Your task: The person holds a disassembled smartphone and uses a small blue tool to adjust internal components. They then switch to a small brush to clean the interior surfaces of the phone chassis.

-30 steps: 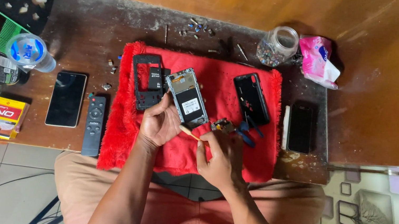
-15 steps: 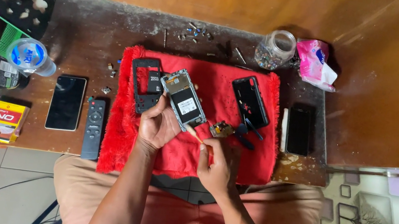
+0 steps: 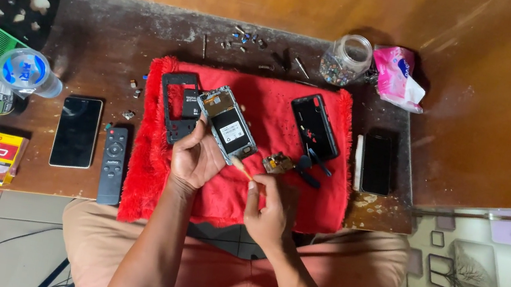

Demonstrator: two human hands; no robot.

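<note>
Compared with half a second ago, the right hand (image 3: pixel 265 210) has come back in from the lap edge toward the opened phone (image 3: pixel 227 125); it is now pinched shut on a thin wooden stick (image 3: pixel 242 168), whose far tip sits at the lower end of the phone body. The left hand (image 3: pixel 195 158) still clamps that phone from below, tilted, its battery side up, over the red cloth (image 3: pixel 247 197). A second ago the right hand was near the small circuit board (image 3: pixel 277 163); that board now lies alone on the cloth just beside the stick. I read this as a change from handling loose parts to working at the phone's lower edge with the stick. Unchanged: black frame (image 3: pixel 179 107) left of the phone, dark back cover (image 3: pixel 315 125) to its right, remote (image 3: pixel 112 165) and a flat dark phone (image 3: pixel 76 132) on the bench (image 3: pixel 115 39), jar of small parts (image 3: pixel 345 59) at the far side.
</note>
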